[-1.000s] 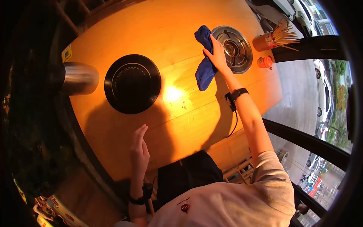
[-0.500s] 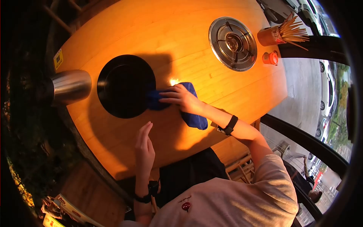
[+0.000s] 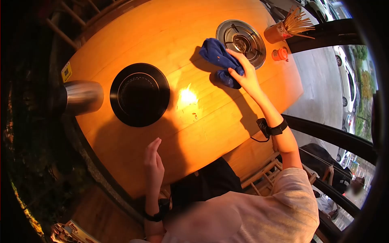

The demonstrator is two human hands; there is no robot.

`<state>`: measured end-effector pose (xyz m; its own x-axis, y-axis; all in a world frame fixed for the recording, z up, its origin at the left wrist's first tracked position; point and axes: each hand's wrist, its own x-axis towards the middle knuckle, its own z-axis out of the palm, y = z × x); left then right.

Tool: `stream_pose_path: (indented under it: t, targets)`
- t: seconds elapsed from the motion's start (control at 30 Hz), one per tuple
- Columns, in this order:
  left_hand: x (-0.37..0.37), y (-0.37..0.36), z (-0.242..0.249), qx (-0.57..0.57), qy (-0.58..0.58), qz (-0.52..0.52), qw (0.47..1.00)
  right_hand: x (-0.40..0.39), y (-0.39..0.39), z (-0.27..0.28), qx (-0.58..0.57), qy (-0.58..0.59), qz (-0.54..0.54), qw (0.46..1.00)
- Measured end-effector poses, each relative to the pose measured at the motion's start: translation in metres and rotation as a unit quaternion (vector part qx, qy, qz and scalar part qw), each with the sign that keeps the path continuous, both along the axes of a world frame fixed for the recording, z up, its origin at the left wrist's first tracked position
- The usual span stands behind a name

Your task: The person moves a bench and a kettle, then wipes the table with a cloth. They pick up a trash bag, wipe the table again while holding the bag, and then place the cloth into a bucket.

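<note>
A crumpled blue cloth [image 3: 221, 58] is bunched in my right hand [image 3: 246, 75], with its loose part hanging toward the left. That hand is over the wooden tabletop [image 3: 174, 36], close beside the round metal burner [image 3: 242, 42] set into it. My left hand [image 3: 154, 162] is above the near part of the table, fingers stretched out and holding nothing. The round black plate-like disc [image 3: 139, 94] lies ahead of it, on the left half of the table. Small dark specks [image 3: 195, 116] show near a bright glare patch.
Beyond the burner stand a container of wooden sticks [image 3: 277, 32] and a small orange-lidded jar [image 3: 280, 54]. A metal cylinder [image 3: 84, 97] is at the left edge beside a yellow code sticker [image 3: 66, 72]. A wooden chair [image 3: 263, 178] is at the near right; people and parked cars appear outside.
My right hand has carried the blue cloth from beside the black disc, up and right toward the burner. The view has shifted slightly; my left hand stays nearly the same.
</note>
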<state>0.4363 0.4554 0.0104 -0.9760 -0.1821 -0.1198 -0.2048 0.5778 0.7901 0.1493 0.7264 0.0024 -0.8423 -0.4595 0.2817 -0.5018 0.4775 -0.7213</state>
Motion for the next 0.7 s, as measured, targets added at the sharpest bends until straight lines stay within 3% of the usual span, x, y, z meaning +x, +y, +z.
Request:
stream_pose_path:
  t: [0.03,0.1,0.17,0.2,0.3,0.47,0.57,0.7]
  targets:
    - [0.003,-0.004,0.002,0.004,-0.003,0.004,1.0,0.01,0.008,-0.014,0.025,-0.02,-0.017,0.999]
    - [0.008,-0.012,0.004,0.014,-0.007,0.012,1.0,0.035,0.037,-0.053,0.233,-0.054,-0.056,0.969]
    - [0.014,-0.02,0.002,0.002,-0.016,0.009,1.0,0.063,0.043,-0.07,0.332,0.027,-0.077,0.94]
    - [0.017,-0.023,0.001,-0.003,-0.023,0.009,1.0,0.069,0.04,-0.075,0.278,0.065,-0.079,0.955]
    - [0.017,-0.026,-0.003,-0.011,-0.023,-0.001,1.0,0.075,0.022,-0.078,0.358,0.08,-0.056,0.929]
    - [0.0,-0.02,0.001,-0.006,-0.019,-0.007,1.0,0.055,0.027,-0.086,0.225,0.014,-0.08,0.971]
    - [-0.012,-0.014,0.002,-0.001,-0.02,-0.002,1.0,0.012,0.004,-0.049,0.132,0.043,-0.059,0.989]
    - [-0.016,-0.006,-0.015,0.007,-0.008,0.019,1.0,-0.083,-0.044,-0.036,0.096,0.163,-0.076,0.979]
